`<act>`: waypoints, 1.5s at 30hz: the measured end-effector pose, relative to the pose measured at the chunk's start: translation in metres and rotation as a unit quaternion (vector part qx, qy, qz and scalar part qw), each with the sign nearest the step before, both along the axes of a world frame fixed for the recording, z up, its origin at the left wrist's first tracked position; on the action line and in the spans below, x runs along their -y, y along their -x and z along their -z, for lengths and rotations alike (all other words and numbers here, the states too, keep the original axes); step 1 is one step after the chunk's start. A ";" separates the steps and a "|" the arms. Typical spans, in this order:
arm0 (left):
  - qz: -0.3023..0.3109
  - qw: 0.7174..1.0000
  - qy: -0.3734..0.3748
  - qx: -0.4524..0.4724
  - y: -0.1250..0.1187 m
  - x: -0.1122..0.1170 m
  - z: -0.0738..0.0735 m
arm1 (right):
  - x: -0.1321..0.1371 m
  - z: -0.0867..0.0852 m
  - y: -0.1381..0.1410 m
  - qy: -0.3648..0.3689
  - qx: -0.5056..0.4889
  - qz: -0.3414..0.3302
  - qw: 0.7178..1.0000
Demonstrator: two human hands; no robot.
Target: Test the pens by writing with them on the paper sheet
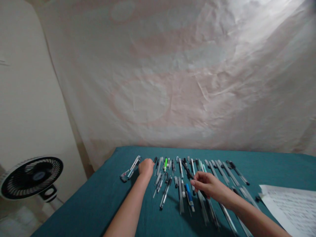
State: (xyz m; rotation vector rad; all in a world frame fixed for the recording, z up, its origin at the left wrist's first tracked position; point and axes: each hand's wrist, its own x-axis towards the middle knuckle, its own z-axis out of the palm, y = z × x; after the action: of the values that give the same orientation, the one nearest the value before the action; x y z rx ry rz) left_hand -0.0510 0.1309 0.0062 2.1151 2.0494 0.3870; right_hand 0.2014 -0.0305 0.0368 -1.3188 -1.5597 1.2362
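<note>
While the right hand (pixel 208 185) gripped a black pen (pixel 188 171) between thumb and fingers, the pen slanted up and leftward over rows of other pens on a teal cloth (pixel 93 210). The left hand (pixel 146 168) was at the left end of the rows, fingers curled; fingertips hidden, so whether it held anything could not be told. A blue pen (pixel 189 195) lay just left of the right hand; a green marker (pixel 165 164) lay farther back, between both hands. Left of the left hand: a small pen cluster (pixel 132 169). Handwritten sheets (pixel 293 210) lay at far right; a fan (pixel 32 177) stood beyond the cloth's left edge.
</note>
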 end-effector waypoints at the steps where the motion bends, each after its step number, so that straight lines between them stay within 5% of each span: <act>1: 0.003 1.000 -0.002 -0.018 -0.001 -0.001 0.002 | 0.000 0.000 0.000 0.002 0.000 0.000 1.000; 18: 0.021 0.990 -0.054 -0.131 -0.008 0.004 0.003 | 0.002 -0.003 0.000 0.002 0.002 -0.003 1.000; 27: 0.015 0.998 -0.057 -0.031 -0.009 0.016 -0.011 | 0.001 -0.002 0.000 0.003 0.004 -0.005 1.000; 32: 0.045 0.992 -0.021 0.115 -0.012 0.019 -0.039 | 0.000 -0.001 0.000 0.006 0.002 0.001 1.000; 38: 0.205 0.907 0.142 0.339 -0.051 0.050 -0.073 | 0.001 -0.003 0.002 -0.003 0.000 0.004 1.000; 45: 0.231 0.810 0.226 0.489 -0.085 0.075 -0.062 | -0.002 0.001 0.001 -0.005 -0.006 -0.006 1.000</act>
State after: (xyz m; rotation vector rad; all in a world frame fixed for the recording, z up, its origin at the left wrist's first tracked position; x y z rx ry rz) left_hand 0.0337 0.0561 0.0679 1.5108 0.8833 0.6435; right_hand 0.2008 -0.0282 0.0354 -1.2936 -1.5658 1.2405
